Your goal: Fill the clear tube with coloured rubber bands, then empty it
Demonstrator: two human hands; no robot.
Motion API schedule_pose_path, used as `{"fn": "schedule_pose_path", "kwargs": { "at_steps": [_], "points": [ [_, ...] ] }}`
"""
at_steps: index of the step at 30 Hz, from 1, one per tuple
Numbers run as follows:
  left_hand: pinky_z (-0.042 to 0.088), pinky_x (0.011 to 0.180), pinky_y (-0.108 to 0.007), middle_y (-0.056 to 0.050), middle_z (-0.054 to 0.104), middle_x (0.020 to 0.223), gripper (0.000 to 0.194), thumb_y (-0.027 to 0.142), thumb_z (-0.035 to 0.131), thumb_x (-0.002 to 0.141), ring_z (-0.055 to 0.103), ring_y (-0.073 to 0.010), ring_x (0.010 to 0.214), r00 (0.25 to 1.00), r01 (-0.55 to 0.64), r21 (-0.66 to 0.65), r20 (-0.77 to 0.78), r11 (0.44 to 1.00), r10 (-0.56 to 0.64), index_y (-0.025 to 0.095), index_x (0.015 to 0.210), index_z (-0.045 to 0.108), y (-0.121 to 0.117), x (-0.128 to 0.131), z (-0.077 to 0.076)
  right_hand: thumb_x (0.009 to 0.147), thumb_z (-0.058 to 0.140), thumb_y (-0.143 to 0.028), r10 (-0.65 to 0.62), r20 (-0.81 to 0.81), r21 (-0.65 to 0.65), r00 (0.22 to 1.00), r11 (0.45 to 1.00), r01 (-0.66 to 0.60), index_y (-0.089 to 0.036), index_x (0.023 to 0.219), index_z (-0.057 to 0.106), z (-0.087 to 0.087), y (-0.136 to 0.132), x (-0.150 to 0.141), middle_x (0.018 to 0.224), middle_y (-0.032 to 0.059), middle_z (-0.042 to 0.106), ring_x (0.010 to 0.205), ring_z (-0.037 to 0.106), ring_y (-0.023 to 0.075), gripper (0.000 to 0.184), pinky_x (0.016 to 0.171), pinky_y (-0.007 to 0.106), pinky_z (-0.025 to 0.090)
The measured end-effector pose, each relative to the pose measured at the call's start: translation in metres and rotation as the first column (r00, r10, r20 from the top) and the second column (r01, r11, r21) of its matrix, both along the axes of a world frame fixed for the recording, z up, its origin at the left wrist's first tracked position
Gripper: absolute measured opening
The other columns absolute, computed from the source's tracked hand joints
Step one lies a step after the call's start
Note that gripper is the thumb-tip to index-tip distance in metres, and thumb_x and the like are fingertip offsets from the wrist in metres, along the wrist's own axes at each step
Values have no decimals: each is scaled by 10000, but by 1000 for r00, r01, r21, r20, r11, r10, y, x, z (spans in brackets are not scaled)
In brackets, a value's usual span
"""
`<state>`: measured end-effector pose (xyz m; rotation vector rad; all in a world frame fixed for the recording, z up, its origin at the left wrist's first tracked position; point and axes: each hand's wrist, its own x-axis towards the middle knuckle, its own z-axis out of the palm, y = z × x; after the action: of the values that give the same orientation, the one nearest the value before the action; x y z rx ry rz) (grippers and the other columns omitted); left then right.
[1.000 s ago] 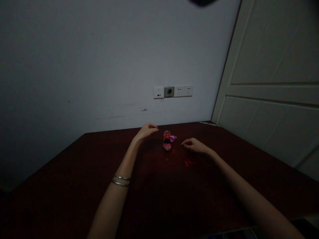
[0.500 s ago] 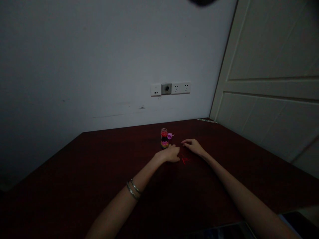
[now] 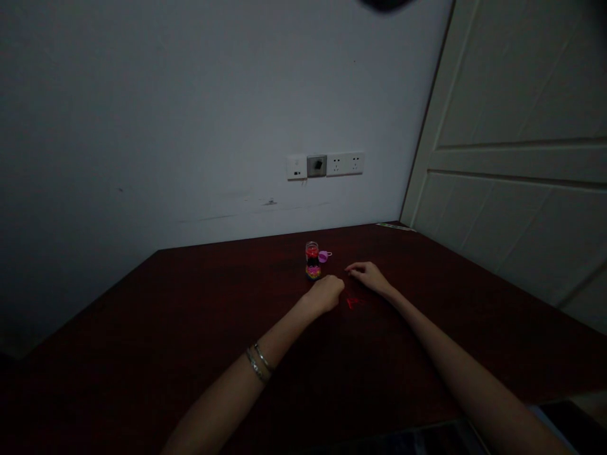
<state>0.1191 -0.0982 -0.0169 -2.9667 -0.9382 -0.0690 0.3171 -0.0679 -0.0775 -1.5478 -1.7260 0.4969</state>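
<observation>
My left hand (image 3: 326, 293), with two silver bangles (image 3: 259, 363) on its forearm, is closed with knuckles up just above the dark red table. Its fingertips are hidden, so anything inside does not show. Opposite it, my right hand (image 3: 368, 275) rests on the table, thumb and fingers drawn together at the tips; whatever they pinch is too small to make out. Several thin bright red pieces (image 3: 352, 303) lie between and below the hands. Just beyond my left hand stands a clear jar (image 3: 312, 260) with red, dark and multicoloured contents. A small purple lid with a loop (image 3: 324, 256) is beside it.
The dark red table (image 3: 199, 303) meets a pale wall with sockets and switches (image 3: 326, 165). A white panelled door (image 3: 512, 208) borders the right side. A dark flat object (image 3: 427, 439) lies at the near edge by my right forearm.
My left hand's fingers have gone from partly spread to closed, and the hand has turned knuckles up. My right hand stays nearly in place. The whole view has shifted slightly.
</observation>
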Motion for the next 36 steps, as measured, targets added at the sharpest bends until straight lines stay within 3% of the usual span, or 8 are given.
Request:
{"fn": "schedule_pose_path", "kwargs": {
  "at_steps": [8, 11, 14, 16, 20, 23, 29, 36],
  "points": [
    [472, 732, -299, -149, 636, 896, 231, 24, 425, 730, 611, -221, 841, 995, 92, 47, 28, 995, -93, 93, 844, 612, 1, 1, -11, 717, 480, -249, 6, 2, 9, 1000, 1000, -6, -138, 879, 687, 2, -2, -1, 832, 57, 694, 776, 612, 185, 285, 756, 290, 447],
    [468, 718, -305, -162, 641, 870, 226, 24, 431, 714, 612, -225, 815, 993, 110, 30, 35, 993, -111, 80, 816, 625, 2, 1, -8, 714, 483, -245, 7, 2, 14, 1000, 1000, -7, -144, 869, 689, 1, -2, -1, 851, 58, 695, 790, 615, 188, 276, 762, 290, 448],
    [462, 691, -290, -139, 646, 834, 225, 34, 451, 699, 603, -207, 784, 985, 132, -41, 119, 990, -127, 86, 810, 640, 8, -4, 10, 712, 486, -241, 7, 7, 18, 1000, 1000, -7, -151, 867, 690, 1, -1, -1, 864, 54, 695, 815, 614, 192, 271, 776, 291, 445],
    [453, 673, -258, -94, 645, 800, 235, 43, 477, 683, 591, -172, 750, 956, 163, -98, 261, 982, -132, 108, 828, 650, 16, -11, 30, 715, 482, -242, 5, 10, 13, 1000, 1000, -5, -153, 872, 689, 1, -2, -1, 860, 52, 696, 811, 615, 192, 275, 771, 291, 446],
    [439, 663, -220, -61, 637, 815, 217, 73, 521, 669, 565, -121, 715, 809, 109, -136, 588, 985, -8, 107, 832, 661, 41, -29, 68, 719, 484, -257, -6, 21, -4, 1000, 1000, 6, -150, 871, 689, 2, -2, -2, 872, 61, 695, 812, 615, 197, 277, 764, 294, 448],
    [430, 660, -220, -50, 639, 777, 239, 60, 510, 664, 556, -112, 701, 704, 65, -166, 706, 984, 73, 93, 844, 664, 62, -40, 81, 719, 484, -257, 1, 15, -2, 1000, 1000, -1, -150, 867, 688, 1, -2, -2, 894, 65, 692, 832, 613, 197, 274, 777, 294, 445],
    [423, 626, -214, -35, 634, 713, 241, 52, 515, 643, 550, -105, 662, 702, 58, -240, 700, 969, 131, 86, 824, 670, 88, -42, 73, 712, 484, -244, -9, -5, -3, 1000, 1000, 9, -155, 862, 686, -1, 0, -1, 858, 54, 692, 788, 615, 186, 266, 751, 288, 452],
    [437, 618, -223, -60, 657, 728, 225, 111, 521, 664, 571, -116, 644, 764, 49, -287, 628, 957, 149, 86, 826, 677, 90, -45, 71, 708, 486, -231, -14, -6, -2, 1000, 1000, 14, -160, 849, 689, 1, -1, -2, 871, 53, 693, 827, 613, 190, 257, 774, 290, 448]
  ]
}}
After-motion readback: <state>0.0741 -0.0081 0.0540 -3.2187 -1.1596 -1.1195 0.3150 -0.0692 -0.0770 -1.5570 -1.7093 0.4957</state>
